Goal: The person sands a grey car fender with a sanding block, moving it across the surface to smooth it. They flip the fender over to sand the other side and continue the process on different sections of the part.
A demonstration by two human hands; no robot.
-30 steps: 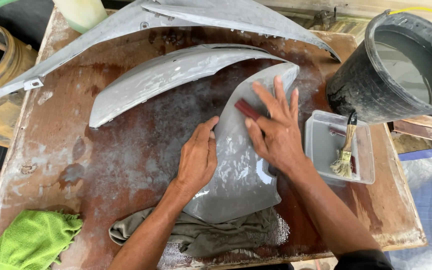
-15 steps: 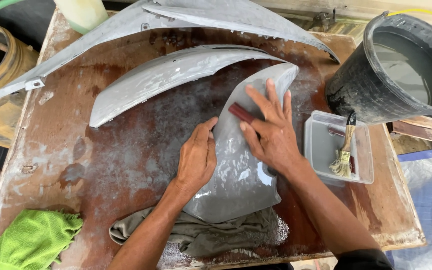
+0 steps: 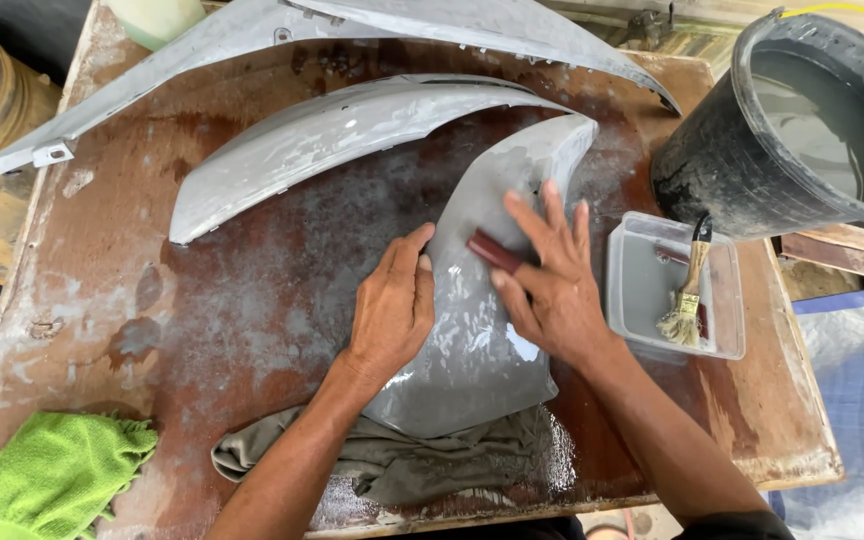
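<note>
While both hands press flat, spread, on one grey panel (image 3: 472,340): three panels, two cloths, one bucket (image 3: 742,150).

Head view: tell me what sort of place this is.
Probably a small vehicle body repair or paint-prep workshop: grey primed body panels lie on a stained wooden table, a black bucket of water stands alongside, and a paintbrush rests in a plastic tray.
</note>
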